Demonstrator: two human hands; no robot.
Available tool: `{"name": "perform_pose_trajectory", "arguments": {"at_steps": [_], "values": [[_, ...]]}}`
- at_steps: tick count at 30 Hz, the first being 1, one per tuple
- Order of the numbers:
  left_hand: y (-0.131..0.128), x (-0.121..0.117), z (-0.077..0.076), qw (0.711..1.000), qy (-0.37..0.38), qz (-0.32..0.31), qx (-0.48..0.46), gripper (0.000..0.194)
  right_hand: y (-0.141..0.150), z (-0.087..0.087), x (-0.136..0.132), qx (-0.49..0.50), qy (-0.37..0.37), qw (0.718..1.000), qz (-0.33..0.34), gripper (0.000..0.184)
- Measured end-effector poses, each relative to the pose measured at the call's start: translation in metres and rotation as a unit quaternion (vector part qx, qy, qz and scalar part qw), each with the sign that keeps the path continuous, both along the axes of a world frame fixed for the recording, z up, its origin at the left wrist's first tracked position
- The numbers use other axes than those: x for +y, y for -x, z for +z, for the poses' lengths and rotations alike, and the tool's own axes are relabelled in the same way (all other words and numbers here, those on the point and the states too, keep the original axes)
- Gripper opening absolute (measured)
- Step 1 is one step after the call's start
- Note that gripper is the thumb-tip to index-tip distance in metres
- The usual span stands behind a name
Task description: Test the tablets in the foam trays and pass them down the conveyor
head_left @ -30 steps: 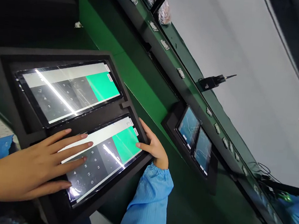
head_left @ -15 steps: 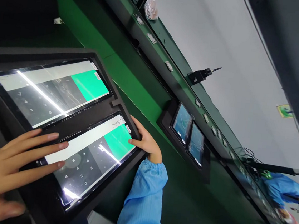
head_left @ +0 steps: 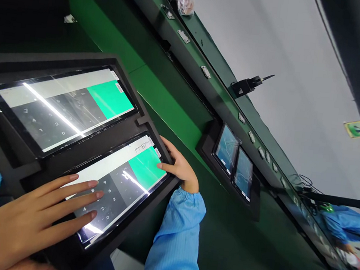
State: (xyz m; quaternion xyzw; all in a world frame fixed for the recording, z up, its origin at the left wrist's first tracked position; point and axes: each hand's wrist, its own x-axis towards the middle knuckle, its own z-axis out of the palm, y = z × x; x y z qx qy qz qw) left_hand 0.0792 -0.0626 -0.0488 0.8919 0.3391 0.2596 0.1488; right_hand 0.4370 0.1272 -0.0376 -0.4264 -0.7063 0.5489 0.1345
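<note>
A black foam tray [head_left: 148,125] holds two lit touch screens side by side. The far screen [head_left: 62,106] shows a grey keypad and a green block. On the near screen [head_left: 119,184] my left hand [head_left: 34,218] lies flat, fingers stretched out over the keypad digits. My right hand [head_left: 178,167], in a blue sleeve, rests at the right end of the near screen, its thumb on the edge of the green block and its fingers along the tray's side.
The tray sits on a green conveyor belt [head_left: 166,107]. Further along stands another black tray [head_left: 205,144] with two screens. A dark rail with small metal clips [head_left: 206,72] runs behind. A co-worker's blue sleeve [head_left: 345,225] shows at the far right.
My left hand has slid forward again, back onto the near screen's keypad after drawing back. The right hand stays at the screen's end. The view has shifted slightly.
</note>
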Motion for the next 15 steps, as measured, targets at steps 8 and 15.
{"name": "perform_pose_trajectory", "arguments": {"at_steps": [8, 15], "values": [[-0.047, 0.033, 0.01, 0.997, -0.012, -0.018, 0.071, 0.064, 0.003, -0.007, -0.001, 0.064, 0.028, 0.997, -0.039, 0.079], [-0.085, 0.045, -0.001, 0.996, -0.047, -0.024, 0.074, 0.055, 0.002, -0.012, -0.004, 0.097, 0.03, 0.993, -0.06, 0.071]]}}
